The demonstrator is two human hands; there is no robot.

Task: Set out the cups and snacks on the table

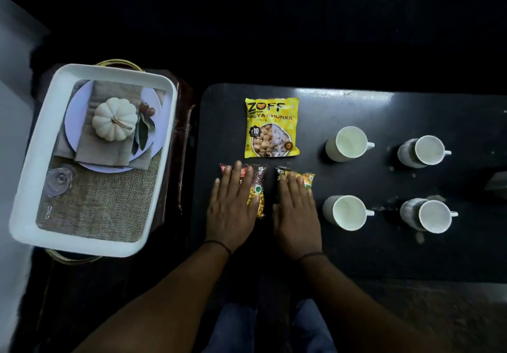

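On the glossy black table [384,248], the left hand [233,210] lies flat, fingers spread, on a dark red-and-yellow snack packet [259,188] — the right hand [297,215] likewise on a black-and-yellow packet [304,178]. A yellow soya-chunks pouch [271,128] lies just beyond; four white ceramic mugs [349,144] stand upright to the right.

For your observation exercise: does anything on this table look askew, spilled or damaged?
Nothing stands out. Four cups stand upright in a neat grid, handles right. The yellow packet lies flat, and both hands rest flat on two smaller packets.
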